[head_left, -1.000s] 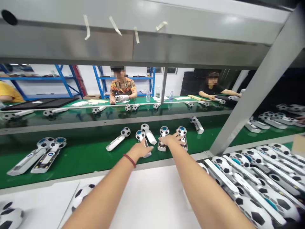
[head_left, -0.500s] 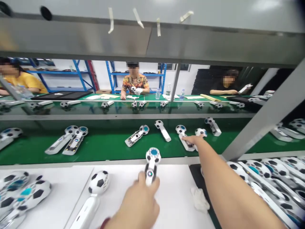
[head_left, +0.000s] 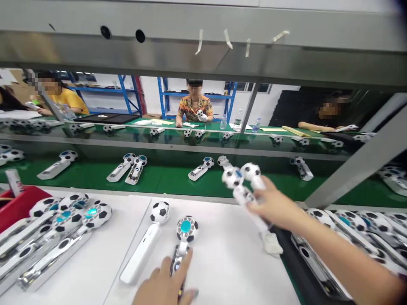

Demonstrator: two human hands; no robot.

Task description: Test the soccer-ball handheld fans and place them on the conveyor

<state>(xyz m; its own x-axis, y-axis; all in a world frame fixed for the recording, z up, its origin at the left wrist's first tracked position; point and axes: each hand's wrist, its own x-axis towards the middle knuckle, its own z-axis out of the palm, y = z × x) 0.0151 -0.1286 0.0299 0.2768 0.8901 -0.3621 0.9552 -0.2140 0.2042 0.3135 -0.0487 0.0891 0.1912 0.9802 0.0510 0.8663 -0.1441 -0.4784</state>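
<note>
Head view: the right hand [head_left: 271, 206] grips two fans by their handles, outer fan [head_left: 243, 195] and inner fan [head_left: 251, 171], with thumb and fingers closed around them at the border between belt [head_left: 168, 173] and sheet [head_left: 229, 264]. The left hand [head_left: 162, 284] lies over the handle of a near fan [head_left: 182, 245] on the sheet; its fingers straddle the handle, but whether they squeeze it I cannot tell. Good handling here, I judge, means holding the pair by the handles alone, with the ball heads kept from knocking together, and steadying the near fan with light fingertips, off its round head. The near fan's long axis runs away from the left palm, leaning slightly right, head beyond the fingertips and blue disc up. Outer fan slants, its head up and left of the right thumb, its handle running down and right beneath the fingers; inner fan's head also points away and leftward, blurred. Just left of the left hand's grip lies a white fan [head_left: 143, 250], and a wad [head_left: 272, 245] sits just below the right fingers.
</note>
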